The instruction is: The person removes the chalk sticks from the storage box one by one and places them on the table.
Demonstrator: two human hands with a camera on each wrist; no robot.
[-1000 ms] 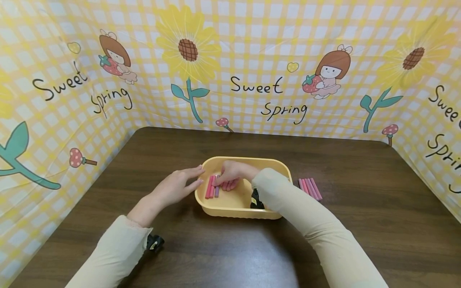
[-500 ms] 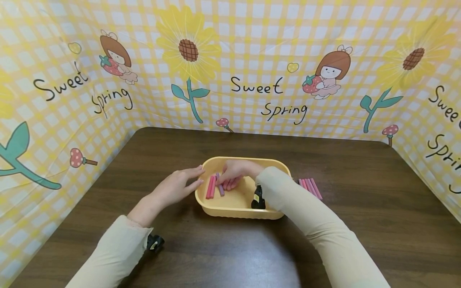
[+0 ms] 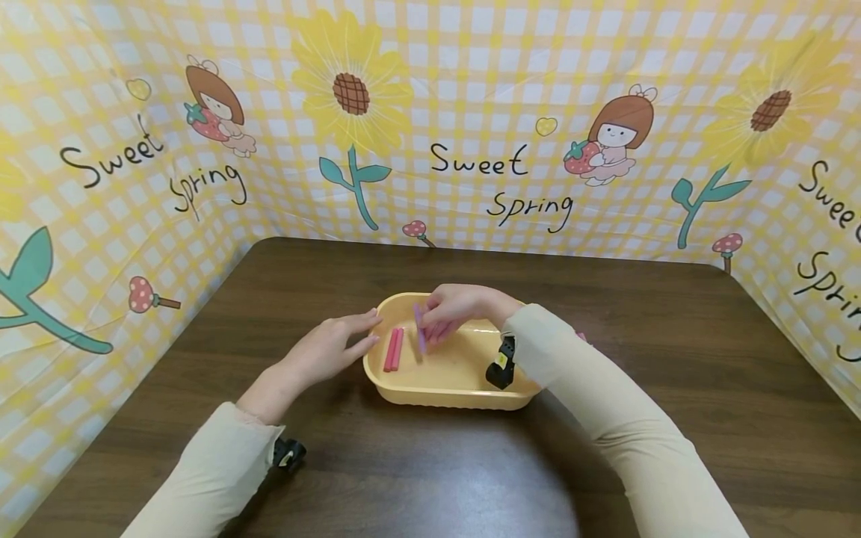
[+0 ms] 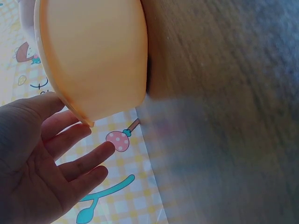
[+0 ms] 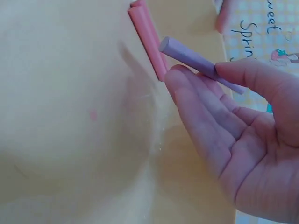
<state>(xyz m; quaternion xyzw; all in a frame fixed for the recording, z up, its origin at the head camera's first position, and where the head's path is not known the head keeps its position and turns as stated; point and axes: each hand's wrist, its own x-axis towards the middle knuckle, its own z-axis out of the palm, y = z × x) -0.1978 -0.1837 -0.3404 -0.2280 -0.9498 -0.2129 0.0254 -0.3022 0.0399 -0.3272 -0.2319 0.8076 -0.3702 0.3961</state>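
Note:
My right hand pinches a purple chalk stick between thumb and fingers, tilted, over the left part of a yellow plastic basin. Two pink chalk sticks lie side by side on the basin floor, left of the purple one. In the right wrist view, pale specks and a faint pink smudge mark the floor. My left hand is at the basin's left end, its fingers loosely extended and fingertips right at the rim, as the left wrist view also shows.
Pink ends of sticks peek out beyond the right sleeve, which hides the others there. The dark wooden table meets a yellow checked cloth wall at the back and sides. Black wrist cameras sit under the cuffs.
My right hand has lifted the purple chalk stick off the basin floor, away from the pink pair, moving up and right. The right sleeve now covers most of the outside sticks. My left hand stayed.

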